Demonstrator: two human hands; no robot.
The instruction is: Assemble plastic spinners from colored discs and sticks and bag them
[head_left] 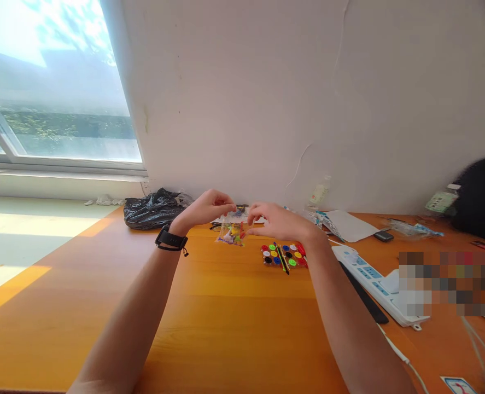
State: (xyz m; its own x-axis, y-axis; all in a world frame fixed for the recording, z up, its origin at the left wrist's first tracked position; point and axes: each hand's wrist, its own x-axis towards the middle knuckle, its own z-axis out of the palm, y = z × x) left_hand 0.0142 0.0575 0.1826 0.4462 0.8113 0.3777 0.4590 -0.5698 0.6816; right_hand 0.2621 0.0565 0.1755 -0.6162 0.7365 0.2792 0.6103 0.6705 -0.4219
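Observation:
A small clear plastic bag with colourful little pieces inside hangs or stands over the wooden table, between my two hands. My left hand, with a black watch on its wrist, has thumb and fingers pinched together at the bag's upper edge. Close to the bag's right side is my right hand, its fingers bent and its thumb apart from them, with nothing plainly held. Just in front of the right wrist lies a paint set of coloured round pots, with a thin dark brush across it.
A black plastic bag sits at the back left by the wall. On the right are a white power strip with plugs, white paper, a small black object and a clear wrapper. Bottles stand along the wall.

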